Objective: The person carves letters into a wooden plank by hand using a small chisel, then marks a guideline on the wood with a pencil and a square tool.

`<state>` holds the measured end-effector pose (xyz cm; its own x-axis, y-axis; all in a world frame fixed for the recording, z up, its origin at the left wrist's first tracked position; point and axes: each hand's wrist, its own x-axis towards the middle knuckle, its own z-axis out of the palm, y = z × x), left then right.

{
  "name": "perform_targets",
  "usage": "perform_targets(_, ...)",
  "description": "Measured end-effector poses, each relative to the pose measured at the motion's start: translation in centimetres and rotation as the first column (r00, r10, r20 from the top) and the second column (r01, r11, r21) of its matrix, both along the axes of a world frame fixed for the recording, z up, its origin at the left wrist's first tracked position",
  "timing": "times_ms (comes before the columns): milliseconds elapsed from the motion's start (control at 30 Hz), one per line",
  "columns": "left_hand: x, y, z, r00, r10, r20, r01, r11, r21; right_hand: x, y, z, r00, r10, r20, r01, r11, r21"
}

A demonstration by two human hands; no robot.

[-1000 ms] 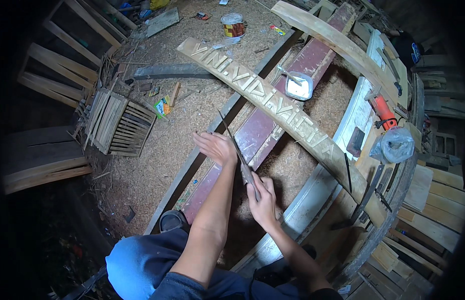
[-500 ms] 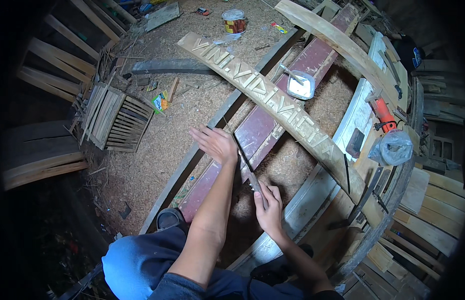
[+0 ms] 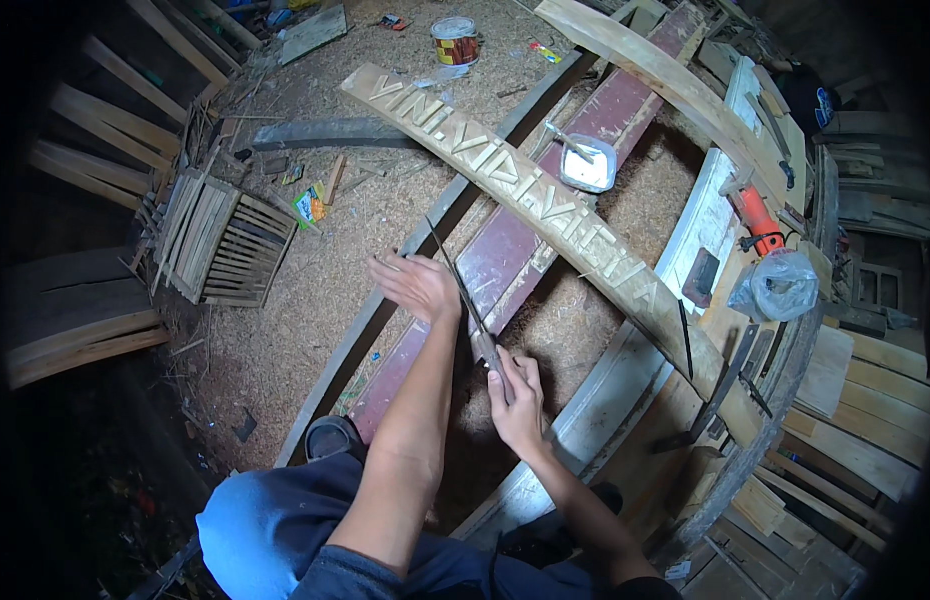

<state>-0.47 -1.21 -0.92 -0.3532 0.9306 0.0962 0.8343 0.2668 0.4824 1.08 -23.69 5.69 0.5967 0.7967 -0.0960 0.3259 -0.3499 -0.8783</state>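
My right hand (image 3: 520, 405) grips the wooden handle of a long, narrow dark-bladed hand tool (image 3: 463, 290), whose exact kind I cannot tell. The blade slants up and to the left, its tip past my left wrist. My left hand (image 3: 417, 287) is open beside the blade, fingers stretched out to the left over the edge of a dark beam (image 3: 440, 225). Whether its underside touches anything is hidden. Beyond both hands, a pale curved board (image 3: 525, 190) with raised wooden letters lies across the beam and a dark red plank (image 3: 500, 260).
A tub of white paste (image 3: 588, 165) with a stick stands on the plank. At the right lie an orange power tool (image 3: 755, 215), a plastic bag (image 3: 785, 285) and a long flat blade (image 3: 720, 400). A slatted wooden frame (image 3: 225, 240) and a paint can (image 3: 455, 42) sit on the shavings-covered floor.
The whole view has shifted slightly, with things now a little further left. The tool's blade stands slightly more upright beside my left hand. Both hands keep their poses.
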Motion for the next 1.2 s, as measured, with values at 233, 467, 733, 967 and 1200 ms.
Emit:
perform_targets(233,-0.3,0.3,-0.8,0.992,0.016,-0.121,-0.014,1.0,0.019,1.2,-0.4,0.9,0.998,0.057,-0.029,-0.057,0.998,0.003)
perform_targets(467,-0.9,0.4,-0.6,0.996,0.0,-0.085,-0.001,1.0,-0.007,1.3,-2.9,1.5,0.996,0.081,-0.023,-0.081,0.997,-0.002)
perform_targets(733,-0.6,0.5,-1.4,0.996,-0.052,-0.074,0.051,0.999,-0.015,1.5,-1.0,1.2,0.997,0.027,-0.071,-0.029,0.999,-0.015)
perform_targets(967,0.2,0.1,-1.4,0.986,-0.042,-0.163,0.055,0.995,0.078,0.8,1.6,0.9,0.992,-0.019,-0.126,0.018,1.0,-0.011)
perform_targets(1200,-0.7,0.5,-1.6,0.989,-0.028,-0.144,0.034,0.999,0.035,0.7,-0.7,1.9,0.997,0.054,-0.06,-0.055,0.998,-0.003)
